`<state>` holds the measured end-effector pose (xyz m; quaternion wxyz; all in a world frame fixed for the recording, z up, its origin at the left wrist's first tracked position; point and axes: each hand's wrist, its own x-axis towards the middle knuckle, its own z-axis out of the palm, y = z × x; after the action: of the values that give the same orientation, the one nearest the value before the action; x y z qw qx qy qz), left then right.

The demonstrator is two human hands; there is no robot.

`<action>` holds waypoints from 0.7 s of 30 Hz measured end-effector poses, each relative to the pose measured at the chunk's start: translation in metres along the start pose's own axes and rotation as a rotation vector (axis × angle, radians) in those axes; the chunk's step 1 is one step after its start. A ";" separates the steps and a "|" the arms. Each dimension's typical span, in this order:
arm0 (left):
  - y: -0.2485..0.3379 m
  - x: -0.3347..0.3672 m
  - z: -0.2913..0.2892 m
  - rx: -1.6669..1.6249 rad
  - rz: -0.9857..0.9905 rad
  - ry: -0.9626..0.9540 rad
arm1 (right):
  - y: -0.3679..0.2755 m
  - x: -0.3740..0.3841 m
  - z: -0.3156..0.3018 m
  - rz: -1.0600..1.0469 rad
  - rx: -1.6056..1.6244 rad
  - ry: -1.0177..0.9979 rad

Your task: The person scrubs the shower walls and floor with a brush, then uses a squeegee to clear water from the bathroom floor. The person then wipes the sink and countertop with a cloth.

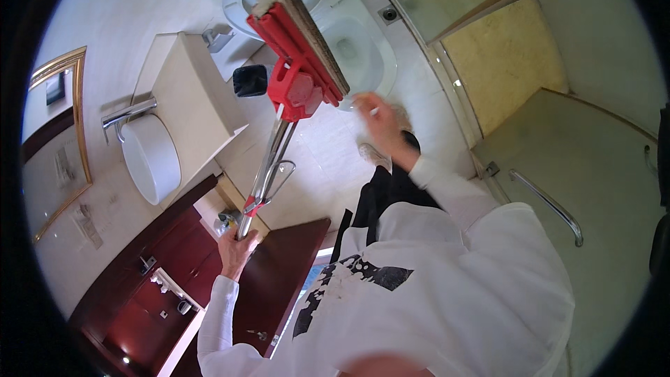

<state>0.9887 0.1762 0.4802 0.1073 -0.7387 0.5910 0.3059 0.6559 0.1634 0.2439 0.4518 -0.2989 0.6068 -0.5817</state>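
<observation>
A sponge mop (300, 87) with a red plastic head and a metal pole is raised in front of me, its head upward over the toilet. My left hand (236, 253) is wrapped round the lower part of the pole, below the wringing lever (279, 180). The long greyish sponge (307, 31) sits in the red holder. Close to the sponge's lower right end is my right hand (380, 122), its fingers bent and smeared by motion. Whether they touch the sponge or hold anything, I cannot tell.
Beyond the mop head stands the toilet (384, 56) with its lid raised. A black-lined bin (250, 81) is beside it. At left are a counter (195, 91) and a white basin (150, 157). A dark red door (279, 279) stands near my left arm; shower glass (579, 160) is at right.
</observation>
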 end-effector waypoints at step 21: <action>-0.016 -0.043 -0.054 -0.264 -0.315 -0.033 | 0.043 0.219 -0.020 0.330 0.108 -0.219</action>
<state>1.0163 0.1867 0.5447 0.0657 -0.8247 0.4209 0.3720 0.5549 -0.0164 0.1559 0.6197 -0.2321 0.5627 -0.4954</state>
